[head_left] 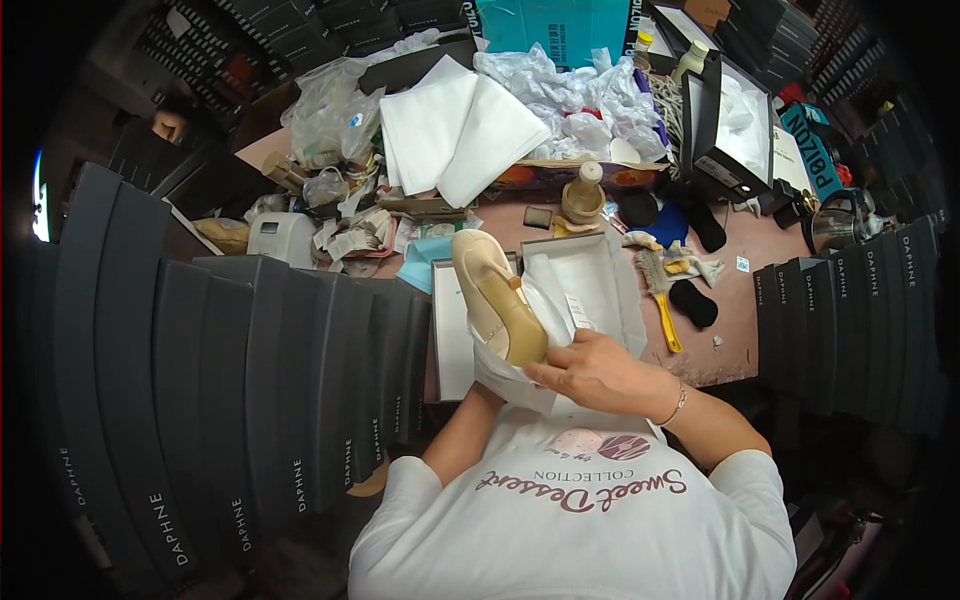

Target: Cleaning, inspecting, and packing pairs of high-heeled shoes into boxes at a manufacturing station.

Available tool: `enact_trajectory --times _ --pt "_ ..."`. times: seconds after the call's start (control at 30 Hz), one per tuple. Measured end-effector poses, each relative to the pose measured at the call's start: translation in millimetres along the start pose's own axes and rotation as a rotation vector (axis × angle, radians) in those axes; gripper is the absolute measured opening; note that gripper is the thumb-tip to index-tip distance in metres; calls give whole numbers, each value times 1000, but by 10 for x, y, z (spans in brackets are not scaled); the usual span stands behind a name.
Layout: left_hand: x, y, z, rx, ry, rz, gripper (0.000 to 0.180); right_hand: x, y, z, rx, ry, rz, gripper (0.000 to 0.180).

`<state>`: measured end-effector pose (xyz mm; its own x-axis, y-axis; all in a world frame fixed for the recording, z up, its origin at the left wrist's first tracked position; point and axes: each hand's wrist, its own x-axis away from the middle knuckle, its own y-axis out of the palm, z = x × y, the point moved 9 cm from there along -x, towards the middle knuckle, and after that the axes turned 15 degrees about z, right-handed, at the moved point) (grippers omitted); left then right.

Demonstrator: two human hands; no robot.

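Note:
A beige high-heeled shoe (486, 272) stands tilted over the open boxes, its tan sole toward my right and its heel away from me. White tissue paper (500, 360) wraps partly around its toe end. Of my left hand (486, 396) little more than the wrist shows, below the shoe; the paper and shoe hide its fingers. My right hand (600, 372) has its fingers closed at the edge of the tissue beside the toe. A paper-lined shoe box (625, 255) lies open just beyond, with a small white tag (578, 312) in it. Left of it sits a box tray or lid (455, 350).
Dark shoe boxes stand in rows on my left (230, 400) and right (850, 330). On the table are a yellow-handled brush (660, 305), black pads (693, 303) and a bottle (585, 195). Farther back lie white sheets (455, 130), crumpled tissue (570, 90) and a turquoise box (555, 30).

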<state>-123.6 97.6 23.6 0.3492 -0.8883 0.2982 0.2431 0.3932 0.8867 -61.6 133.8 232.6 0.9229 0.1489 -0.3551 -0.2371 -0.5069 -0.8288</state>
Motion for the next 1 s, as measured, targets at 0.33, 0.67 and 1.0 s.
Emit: enact_trajectory --times 0.33,0.67,1.0 --pt "171 -375 209 -1099 -77 182 64 -163 -1343 1120 -204 319 708 10" --pt "200 836 492 -1407 716 285 71 -43 -647 895 -624 439 563 9" --pt "415 1174 868 -588 751 332 47 -32 -947 1086 -216 469 700 13"
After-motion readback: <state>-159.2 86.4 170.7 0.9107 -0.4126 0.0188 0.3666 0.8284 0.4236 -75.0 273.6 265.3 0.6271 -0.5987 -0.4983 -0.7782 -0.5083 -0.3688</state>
